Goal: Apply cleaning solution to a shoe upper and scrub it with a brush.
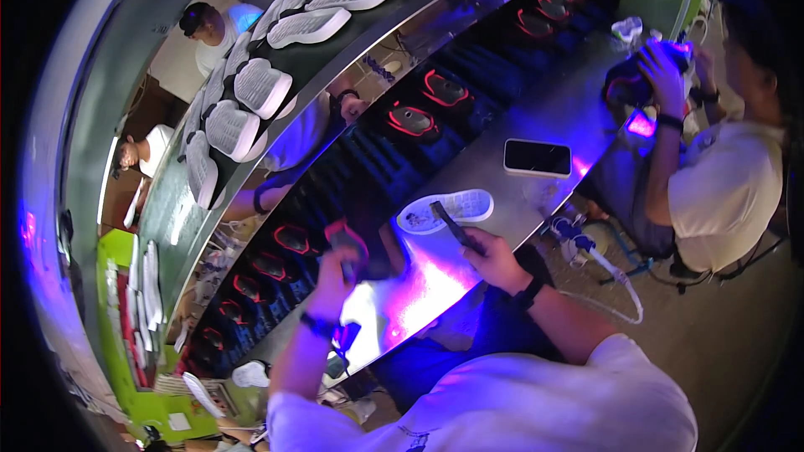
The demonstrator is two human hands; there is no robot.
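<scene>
My left hand (332, 274) is closed round a dark shoe upper (377, 249), whose near end glows red at its edge. The upper is tilted above the bench, and part of it blends into the shadow. In my right hand (496, 263), the fingers grip a dark-handled brush (452, 226). The brush's far end reaches over a white shoe sole (471, 204) lying on the bench, with its inner side up. Whether the tip touches the sole I cannot tell.
A phone (537, 157) lies on the metal bench (502, 188) beyond the sole. Dark shoe uppers with red rims (410, 120) line a rack behind. White soles (308, 27) fill the shelf above. A co-worker (712, 176) at right handles a dark shoe.
</scene>
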